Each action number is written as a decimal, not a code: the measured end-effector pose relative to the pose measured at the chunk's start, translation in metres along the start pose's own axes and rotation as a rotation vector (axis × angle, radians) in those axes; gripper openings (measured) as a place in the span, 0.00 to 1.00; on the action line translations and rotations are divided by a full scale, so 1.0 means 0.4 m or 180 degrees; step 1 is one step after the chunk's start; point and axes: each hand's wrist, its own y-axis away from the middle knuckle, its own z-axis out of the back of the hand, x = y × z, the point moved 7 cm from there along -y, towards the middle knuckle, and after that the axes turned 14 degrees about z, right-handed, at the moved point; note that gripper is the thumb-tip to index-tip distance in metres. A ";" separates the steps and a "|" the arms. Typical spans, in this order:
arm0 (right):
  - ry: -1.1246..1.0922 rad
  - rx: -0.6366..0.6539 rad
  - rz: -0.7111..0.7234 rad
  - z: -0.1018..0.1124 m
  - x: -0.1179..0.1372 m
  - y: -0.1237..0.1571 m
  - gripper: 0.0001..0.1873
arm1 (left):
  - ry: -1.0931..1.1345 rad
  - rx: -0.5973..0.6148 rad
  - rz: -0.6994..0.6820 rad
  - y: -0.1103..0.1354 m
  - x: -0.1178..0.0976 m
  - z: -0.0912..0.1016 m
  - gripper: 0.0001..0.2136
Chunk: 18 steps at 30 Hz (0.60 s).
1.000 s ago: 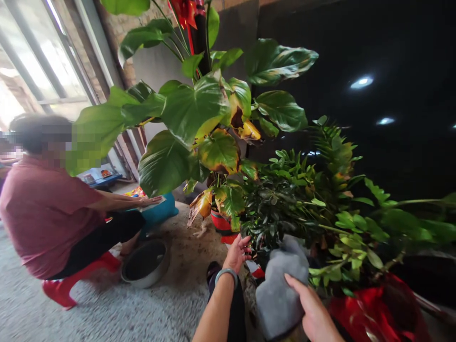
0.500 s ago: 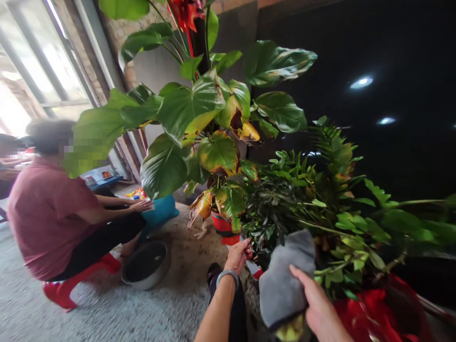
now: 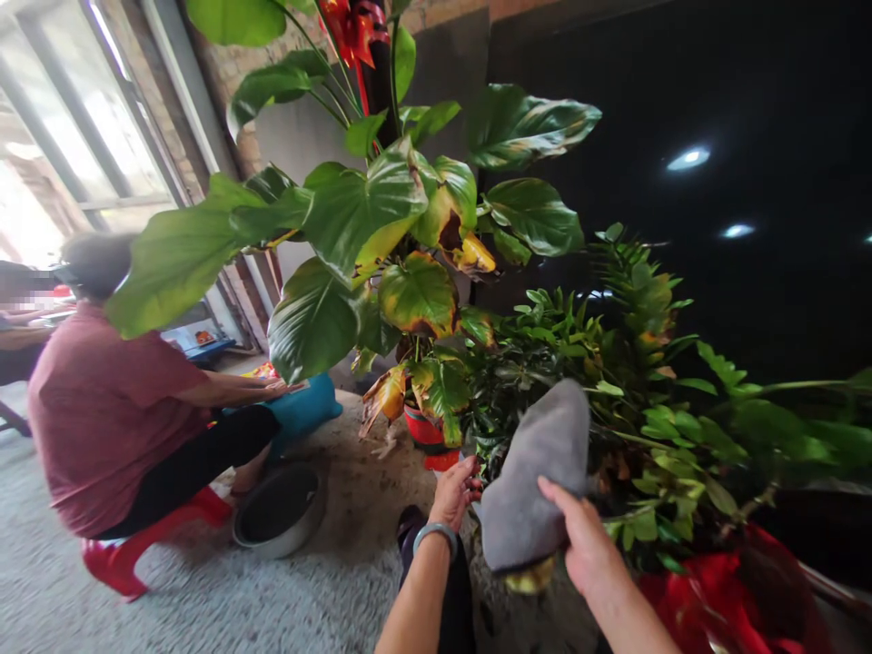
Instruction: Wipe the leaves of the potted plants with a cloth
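A grey, soft-looking fabric piece (image 3: pixel 535 472) with rounded outlines and a dark lower edge is resting in the right hand (image 3: pixel 589 540), one digit lying over its near face. It is slanting, its top rising beyond that digit, its left side sitting just beside the left hand (image 3: pixel 455 495). A blurred yellowish piece (image 3: pixel 531 579) is showing below the edge.

Grey cloth (image 3: pixel 535 468): is rising in your right hand (image 3: pixel 584 542), its top reaching farther from you. Seated person (image 3: pixel 115 409), left: is shifting right. Second person (image 3: pixel 20 359), far left: is coming more into your view.
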 end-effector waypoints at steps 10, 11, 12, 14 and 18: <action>0.0250 -0.0021 0.0028 0.081 -0.119 0.067 0.20 | -0.0806 -0.0065 -0.0509 0.187 0.031 -0.028 0.21; 0.0186 -0.0023 0.0105 0.077 -0.104 0.065 0.20 | -0.0929 -0.0154 -0.0570 0.198 0.028 -0.031 0.20; 0.0136 -0.0063 0.0180 0.075 -0.089 0.063 0.20 | -0.1021 -0.0240 -0.0609 0.208 0.026 -0.033 0.21; 0.0121 -0.0265 0.0331 0.080 -0.064 0.061 0.21 | -0.1155 -0.0376 -0.0583 0.222 0.027 -0.035 0.22; 0.0138 -0.0512 0.0559 0.092 -0.038 0.064 0.22 | -0.1019 -0.0205 -0.0064 0.240 0.076 -0.050 0.35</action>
